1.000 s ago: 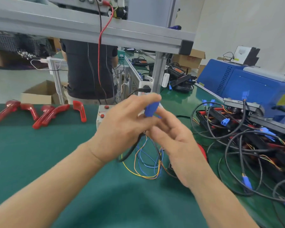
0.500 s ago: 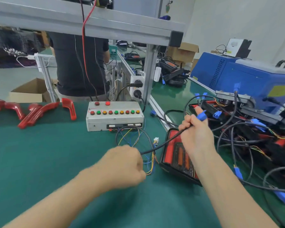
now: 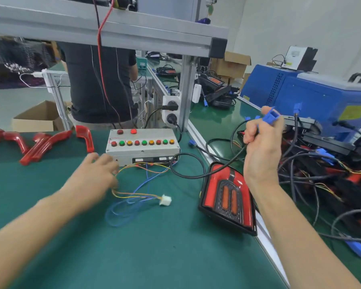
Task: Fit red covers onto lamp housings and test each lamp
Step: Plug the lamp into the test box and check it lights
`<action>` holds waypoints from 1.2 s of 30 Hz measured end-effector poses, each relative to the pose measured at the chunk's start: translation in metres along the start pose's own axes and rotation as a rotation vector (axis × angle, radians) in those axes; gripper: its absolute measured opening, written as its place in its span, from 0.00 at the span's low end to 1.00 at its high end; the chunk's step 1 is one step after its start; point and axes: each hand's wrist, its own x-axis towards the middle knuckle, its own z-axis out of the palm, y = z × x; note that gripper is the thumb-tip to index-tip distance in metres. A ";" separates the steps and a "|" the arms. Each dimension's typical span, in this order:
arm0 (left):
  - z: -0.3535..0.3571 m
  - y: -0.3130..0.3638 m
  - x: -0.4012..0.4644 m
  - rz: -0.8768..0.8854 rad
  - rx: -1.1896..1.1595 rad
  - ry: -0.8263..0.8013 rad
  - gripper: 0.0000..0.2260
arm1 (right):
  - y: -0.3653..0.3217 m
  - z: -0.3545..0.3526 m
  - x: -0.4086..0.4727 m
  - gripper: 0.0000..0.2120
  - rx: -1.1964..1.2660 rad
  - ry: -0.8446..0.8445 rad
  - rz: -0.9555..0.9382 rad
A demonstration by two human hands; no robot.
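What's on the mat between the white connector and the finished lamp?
In the head view, the green mat is bare between the white connector and the lamp; the lamp's black cable loops past farther back.

A single wide-angle camera worn on the person's head looks forward and down across the green counter (image 3: 133, 257), close enough that both forearms enter from the bottom edge. The left hand (image 3: 94, 180) sits left of centre, the right hand (image 3: 263, 151) raised at right. The view faces the button box (image 3: 143, 146) and metal frame (image 3: 113, 36) beyond. Straight edges bow toward the borders.
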 end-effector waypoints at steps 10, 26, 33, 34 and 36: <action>0.027 0.078 -0.001 0.167 -0.477 0.048 0.28 | 0.035 0.033 -0.046 0.17 -0.686 -0.753 0.074; -0.012 0.021 0.021 -0.428 -1.737 0.238 0.08 | 0.037 0.035 -0.048 0.18 -0.570 -0.884 0.266; -0.011 0.024 0.016 -0.365 -1.673 0.292 0.05 | 0.029 0.049 -0.053 0.19 -0.720 -0.921 0.144; -0.011 0.024 0.015 -0.353 -1.662 0.301 0.05 | 0.028 0.050 -0.054 0.19 -0.731 -0.925 0.146; -0.011 0.022 0.014 -0.341 -1.635 0.312 0.06 | 0.027 0.051 -0.055 0.19 -0.755 -0.939 0.148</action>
